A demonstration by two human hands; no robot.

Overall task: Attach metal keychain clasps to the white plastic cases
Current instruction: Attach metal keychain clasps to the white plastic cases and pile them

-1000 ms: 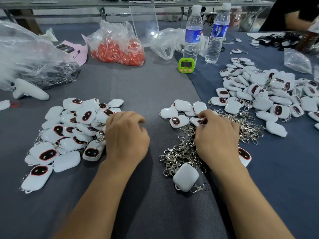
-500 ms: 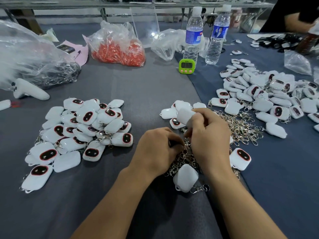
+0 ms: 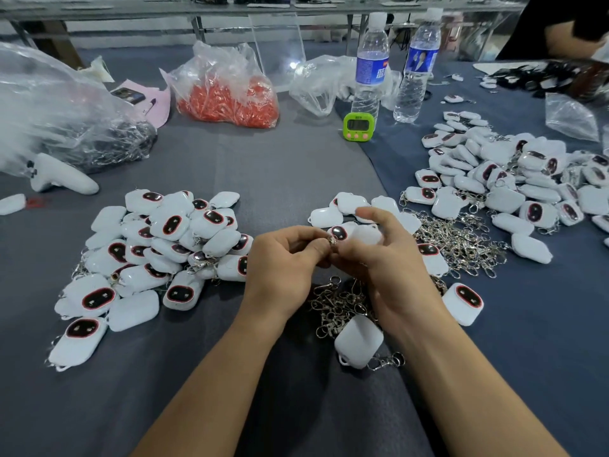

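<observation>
My right hand (image 3: pixel 385 268) holds a white plastic case (image 3: pixel 364 234) raised above the table, its fingers curled round it. My left hand (image 3: pixel 283 262) pinches a small metal clasp (image 3: pixel 332 239) right at the case's edge, where the two hands meet. Below the hands lies a heap of loose metal clasps (image 3: pixel 342 301), and it stretches right (image 3: pixel 461 239). A white case with a clasp on it (image 3: pixel 359 346) lies near my right forearm. A pile of white cases with dark oval windows (image 3: pixel 158 255) sits to the left.
A larger pile of cases (image 3: pixel 514 183) covers the right side. At the back stand two water bottles (image 3: pixel 369 64), a green timer (image 3: pixel 358 127), a bag of red parts (image 3: pixel 227 94) and a big clear bag (image 3: pixel 59 120). Another person's arm (image 3: pixel 570 34) shows at far right.
My left hand left the left pile and came to the middle with a clasp. My right hand picked a case from the small group and lifted it; both hands now meet.
</observation>
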